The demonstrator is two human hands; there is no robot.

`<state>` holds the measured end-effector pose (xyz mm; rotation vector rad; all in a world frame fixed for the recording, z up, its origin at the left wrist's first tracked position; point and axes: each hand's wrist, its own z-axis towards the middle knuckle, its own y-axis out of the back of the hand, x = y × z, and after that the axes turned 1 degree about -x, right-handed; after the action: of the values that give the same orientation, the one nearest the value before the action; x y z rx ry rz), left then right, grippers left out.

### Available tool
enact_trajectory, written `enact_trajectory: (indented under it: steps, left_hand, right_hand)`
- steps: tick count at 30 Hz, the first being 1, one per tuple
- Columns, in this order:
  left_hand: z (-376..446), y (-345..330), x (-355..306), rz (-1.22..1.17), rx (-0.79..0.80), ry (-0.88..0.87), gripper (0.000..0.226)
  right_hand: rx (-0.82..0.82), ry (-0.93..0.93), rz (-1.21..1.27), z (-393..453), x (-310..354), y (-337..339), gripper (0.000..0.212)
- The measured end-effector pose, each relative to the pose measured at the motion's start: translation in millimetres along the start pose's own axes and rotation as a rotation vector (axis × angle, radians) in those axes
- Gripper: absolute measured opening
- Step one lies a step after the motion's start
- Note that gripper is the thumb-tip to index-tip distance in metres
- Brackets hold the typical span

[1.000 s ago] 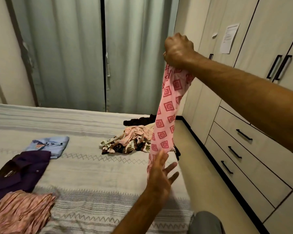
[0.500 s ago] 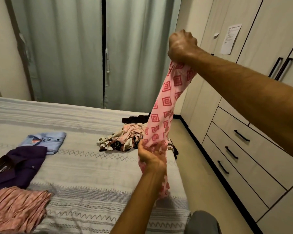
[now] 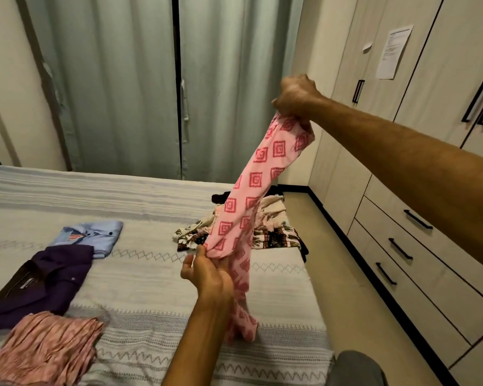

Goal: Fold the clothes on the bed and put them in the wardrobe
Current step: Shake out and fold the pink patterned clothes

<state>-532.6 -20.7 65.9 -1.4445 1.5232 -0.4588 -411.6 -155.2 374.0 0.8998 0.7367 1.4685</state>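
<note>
A pink garment with red square patterns (image 3: 258, 176) hangs stretched over the bed's right side. My right hand (image 3: 296, 96) grips its top end, raised high. My left hand (image 3: 207, 270) pinches the cloth lower down, and the tail droops to the bedspread (image 3: 151, 288). A heap of unfolded clothes (image 3: 268, 232) lies behind the garment near the bed's right edge. On the left lie folded pieces: a light blue shirt (image 3: 92, 236), a purple shirt (image 3: 45, 280) and a pink striped garment (image 3: 45, 346). The wardrobe (image 3: 444, 79) stands on the right, doors closed.
Wardrobe drawers with black handles (image 3: 402, 246) line the right wall. A strip of bare floor (image 3: 332, 260) runs between bed and wardrobe. Pale green curtains (image 3: 151, 79) hang behind the bed. A paper sheet (image 3: 393, 51) is stuck on a wardrobe door.
My left hand went from open beside the cloth to gripping its lower part, then pulled it left. My right hand dropped slightly, so the garment now slants.
</note>
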Motion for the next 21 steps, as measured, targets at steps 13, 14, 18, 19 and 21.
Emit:
enact_trajectory:
  steps: [13, 14, 18, 19, 21]
  left_hand:
    - [-58.7, 29.5, 27.2, 0.182, 0.522, 0.543, 0.076]
    - [-62.7, 32.5, 33.3, 0.217, 0.499, 0.489, 0.081]
    - [-39.7, 35.0, 25.5, 0.328, 0.296, 0.233, 0.053]
    - [-23.8, 35.0, 17.4, 0.356, 0.254, 0.189, 0.046]
    - [16.7, 32.4, -3.3, 0.384, 0.196, 0.14, 0.038]
  right_hand:
    - [-0.011, -0.057, 0.124, 11.4, 30.6, -42.9, 0.03]
    - [0.0, -0.068, 0.1, 13.3, 31.1, -49.6, 0.029]
    - [0.078, -0.092, 0.053, 31.4, 42.9, -90.4, 0.03]
    - [0.116, -0.089, 0.049, 36.8, 46.6, -101.3, 0.031]
    - [0.117, -0.086, 0.065, 53.3, 58.7, -132.3, 0.033]
